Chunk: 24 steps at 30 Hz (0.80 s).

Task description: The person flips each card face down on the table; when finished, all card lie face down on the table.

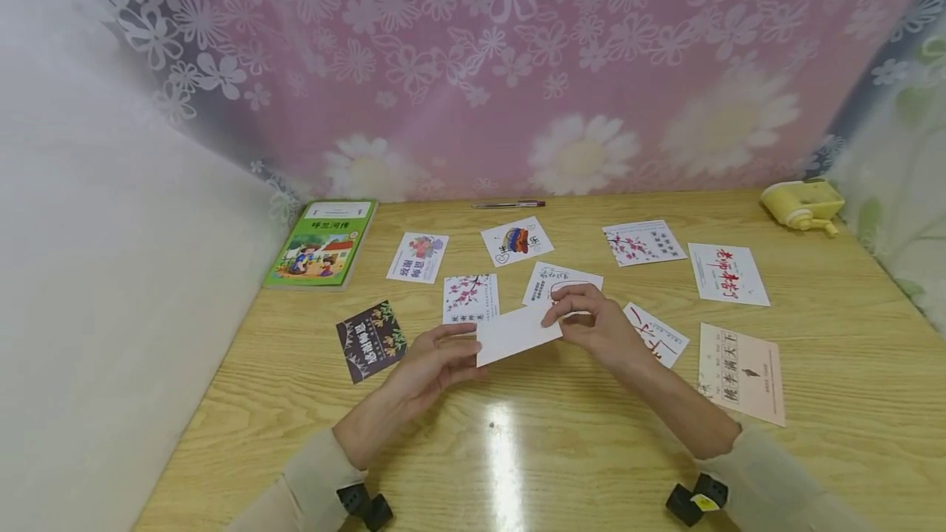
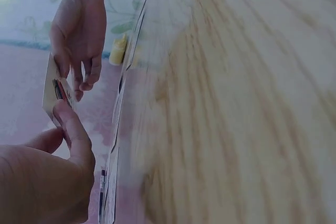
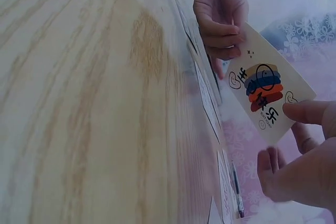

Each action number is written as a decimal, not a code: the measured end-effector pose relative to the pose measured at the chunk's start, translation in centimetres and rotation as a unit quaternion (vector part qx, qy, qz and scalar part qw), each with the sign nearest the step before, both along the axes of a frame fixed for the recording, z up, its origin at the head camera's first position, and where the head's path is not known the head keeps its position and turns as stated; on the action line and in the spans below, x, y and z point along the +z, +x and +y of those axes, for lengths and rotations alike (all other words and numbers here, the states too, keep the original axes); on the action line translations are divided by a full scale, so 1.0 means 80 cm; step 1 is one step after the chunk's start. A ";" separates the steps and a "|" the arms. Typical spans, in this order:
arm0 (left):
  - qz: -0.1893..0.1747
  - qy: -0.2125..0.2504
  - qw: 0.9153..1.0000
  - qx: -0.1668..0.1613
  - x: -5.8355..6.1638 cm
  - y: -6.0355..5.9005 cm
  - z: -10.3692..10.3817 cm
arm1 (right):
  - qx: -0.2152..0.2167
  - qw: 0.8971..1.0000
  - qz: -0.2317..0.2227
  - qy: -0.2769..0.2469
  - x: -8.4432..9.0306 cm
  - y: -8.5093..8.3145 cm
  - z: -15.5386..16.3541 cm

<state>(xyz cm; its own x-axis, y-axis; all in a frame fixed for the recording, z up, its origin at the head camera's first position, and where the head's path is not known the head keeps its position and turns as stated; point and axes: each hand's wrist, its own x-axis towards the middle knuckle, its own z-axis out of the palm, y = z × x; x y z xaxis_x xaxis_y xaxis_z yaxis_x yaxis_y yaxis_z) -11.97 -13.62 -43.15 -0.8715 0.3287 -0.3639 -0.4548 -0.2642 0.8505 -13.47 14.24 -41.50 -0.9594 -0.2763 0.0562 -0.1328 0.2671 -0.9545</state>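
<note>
Above the middle of the table, both hands hold one card (image 1: 517, 335). Its blank white side faces up in the head view. The right wrist view shows the card's printed side (image 3: 262, 85), with coloured stripes and black writing. My left hand (image 1: 439, 364) pinches the card's left end between thumb and fingers. My right hand (image 1: 602, 331) pinches its right end. In the left wrist view, the left hand (image 2: 50, 177) is nearest and the card (image 2: 51, 87) appears almost edge-on. Just beyond lie a plum-blossom card (image 1: 470, 294) and a partly covered white card (image 1: 547, 282).
Several more cards lie spread about, including a dark card (image 1: 372, 341) at left and a pink-beige card (image 1: 741, 373) at right. A green book (image 1: 321, 245) sits back left. A pen (image 1: 508, 204) and a yellow hand-cranked device (image 1: 801, 205) lie along the back.
</note>
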 end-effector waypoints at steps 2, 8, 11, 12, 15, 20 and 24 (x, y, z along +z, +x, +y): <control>0.007 -0.011 1.000 0.003 0.000 0.001 0.000 | 0.005 1.000 -0.005 0.002 0.000 -0.001 0.002; 0.041 -0.051 0.998 0.010 -0.006 0.007 -0.001 | 0.001 0.998 -0.065 -0.025 0.000 0.001 0.009; 0.053 -0.062 0.997 0.012 -0.006 0.011 0.002 | -0.010 0.996 -0.077 -0.040 -0.005 0.002 0.008; 0.054 -0.065 0.996 0.012 -0.005 0.013 0.004 | -0.011 0.996 -0.080 -0.042 -0.007 0.001 0.007; 0.054 -0.066 0.996 0.007 -0.003 0.016 0.006 | -0.017 0.996 -0.080 -0.036 -0.014 0.000 0.005; 0.034 -0.057 0.998 -0.011 -0.001 0.018 0.005 | -0.034 0.996 -0.079 -0.018 -0.018 -0.003 0.002; 0.014 -0.053 0.998 -0.035 -0.001 0.021 0.003 | -0.042 0.997 -0.065 0.031 -0.022 -0.005 0.001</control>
<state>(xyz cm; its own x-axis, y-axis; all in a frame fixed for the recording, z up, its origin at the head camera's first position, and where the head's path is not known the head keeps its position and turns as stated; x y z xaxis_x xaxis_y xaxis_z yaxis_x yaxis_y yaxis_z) -10.31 -13.37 -43.25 -0.8584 0.3496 -0.3753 -0.4441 -0.1405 0.8849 -13.84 14.33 -43.23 -0.9772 -0.1947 -0.0849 0.0159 0.3315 -0.9433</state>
